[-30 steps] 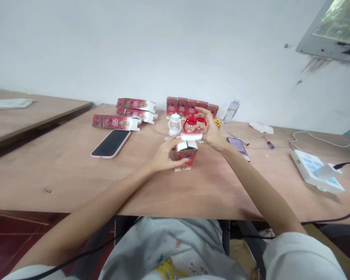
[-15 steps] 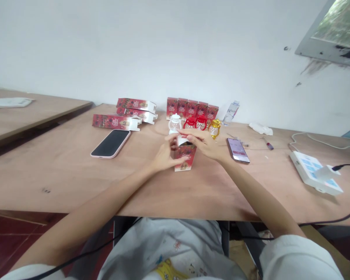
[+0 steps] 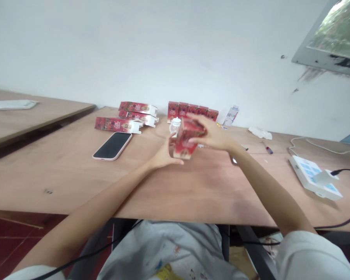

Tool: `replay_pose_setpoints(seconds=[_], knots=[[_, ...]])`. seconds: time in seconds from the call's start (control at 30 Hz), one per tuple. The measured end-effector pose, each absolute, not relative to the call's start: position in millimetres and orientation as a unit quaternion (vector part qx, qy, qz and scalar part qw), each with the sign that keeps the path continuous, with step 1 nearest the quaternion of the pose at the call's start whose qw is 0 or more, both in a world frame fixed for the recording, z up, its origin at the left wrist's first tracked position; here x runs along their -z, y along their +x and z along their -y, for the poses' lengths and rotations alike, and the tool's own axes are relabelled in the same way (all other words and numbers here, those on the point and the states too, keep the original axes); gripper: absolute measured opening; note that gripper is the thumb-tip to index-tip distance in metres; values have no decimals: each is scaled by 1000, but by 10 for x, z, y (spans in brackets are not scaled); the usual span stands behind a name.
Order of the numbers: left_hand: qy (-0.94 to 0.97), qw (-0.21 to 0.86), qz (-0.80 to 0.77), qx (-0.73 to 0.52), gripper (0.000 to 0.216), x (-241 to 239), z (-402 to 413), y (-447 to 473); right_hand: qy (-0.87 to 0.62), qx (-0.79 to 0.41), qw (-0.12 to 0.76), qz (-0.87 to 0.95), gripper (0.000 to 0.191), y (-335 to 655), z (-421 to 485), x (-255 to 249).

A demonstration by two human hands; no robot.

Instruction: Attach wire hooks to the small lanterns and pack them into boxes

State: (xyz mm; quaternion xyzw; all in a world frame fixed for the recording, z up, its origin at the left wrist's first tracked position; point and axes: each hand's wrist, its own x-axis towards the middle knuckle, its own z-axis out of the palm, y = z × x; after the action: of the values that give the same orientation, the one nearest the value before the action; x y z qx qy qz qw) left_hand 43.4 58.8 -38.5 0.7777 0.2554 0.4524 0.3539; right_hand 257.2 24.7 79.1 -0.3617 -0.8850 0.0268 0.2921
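A red printed carton (image 3: 184,142) with a pale lower edge is tilted above the table, its upper part blurred. My right hand (image 3: 211,134) is closed round its upper right, thumb on the near side and fingers over the top. My left hand (image 3: 163,153) is at the carton's lower left with thumb and fingers apart. Its thumb lies just below the carton's bottom edge; whether the fingertips touch the carton I cannot tell. Just behind stands a small white lantern (image 3: 175,123), partly covered. The carton and right hand hide the red lanterns; only a sliver of gold shows.
Several red cartons (image 3: 173,111) stand in a row by the wall. Flattened red cartons (image 3: 118,125) lie left of them, behind a phone (image 3: 112,146). On the right are a clear bottle (image 3: 231,116), tissue (image 3: 260,133), screwdriver (image 3: 268,149) and power strip (image 3: 315,177).
The carton has risen off the table and tilted, with my right hand now round its upper part. My left thumb has gone from its front face to below its bottom edge.
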Motion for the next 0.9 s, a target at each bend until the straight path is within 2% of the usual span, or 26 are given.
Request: replay_pose_setpoints(seconds=[0.07, 0.13, 0.2, 0.27, 0.47, 0.67, 0.9], knots=[[747, 328, -301, -494, 99, 442, -724, 377, -388, 26, 360, 848, 77, 2555, -517, -1027], [693, 300, -369, -542, 72, 502, -849, 332, -418, 100, 401, 809, 76, 2493, -841, -1213], [639, 266, -463, -554, 54, 557, -940, 301, -442, 155, 419, 778, 74, 2387, -1182, -1307], [613, 235, -544, -522, 46, 594, -985, 279, -463, 166, 411, 768, 73, 2251, -1501, -1308], [647, 194, -596, -433, 37, 571, -911, 266, -527, 63, 349, 773, 73, 1844, -2156, -1076], [676, 172, -604, -385, 25, 521, -853, 323, -576, -28, 291, 763, 74, 1698, -2390, -819], [690, 158, -620, -339, 28, 480, -823, 349, -582, -37, 259, 770, 73, 1758, -2398, -569]])
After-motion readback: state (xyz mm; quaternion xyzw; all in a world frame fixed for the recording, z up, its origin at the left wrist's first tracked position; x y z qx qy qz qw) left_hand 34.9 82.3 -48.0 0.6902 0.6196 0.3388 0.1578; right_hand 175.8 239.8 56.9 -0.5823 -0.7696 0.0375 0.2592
